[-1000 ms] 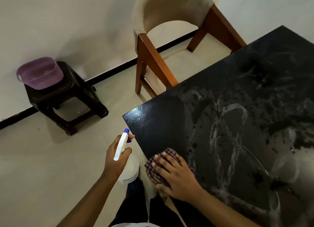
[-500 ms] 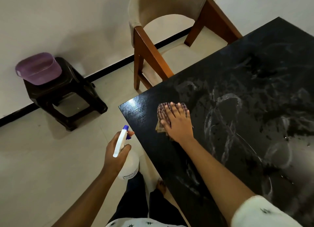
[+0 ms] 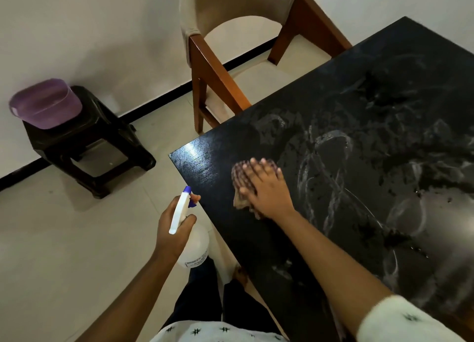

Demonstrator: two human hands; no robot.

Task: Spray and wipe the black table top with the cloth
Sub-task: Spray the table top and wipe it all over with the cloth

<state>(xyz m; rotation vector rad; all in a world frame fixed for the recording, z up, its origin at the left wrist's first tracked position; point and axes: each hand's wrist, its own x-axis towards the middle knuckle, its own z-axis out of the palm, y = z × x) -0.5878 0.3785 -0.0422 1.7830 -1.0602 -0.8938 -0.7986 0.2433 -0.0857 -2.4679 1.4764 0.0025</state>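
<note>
The black table top [image 3: 372, 126] fills the right half of the view, streaked with wet smears and droplets. My right hand [image 3: 266, 188] lies flat on a checked cloth [image 3: 237, 177] near the table's near-left corner, fingers spread and pressing it onto the surface. Only the cloth's left edge and lower corner show from under the hand. My left hand [image 3: 171, 229] holds a white spray bottle [image 3: 191, 241] with a blue nozzle, off the table's left edge over the floor, nozzle pointing up and away.
A wooden chair [image 3: 218, 67] with a beige padded back stands at the table's far-left side. A dark stool [image 3: 84, 146] carrying a purple tub [image 3: 45, 103] sits by the wall at left. My legs are below, beside the table edge.
My right hand has pushed the cloth from the table's near edge up toward the corner, then stayed almost in place. The left hand keeps the bottle in the same spot.
</note>
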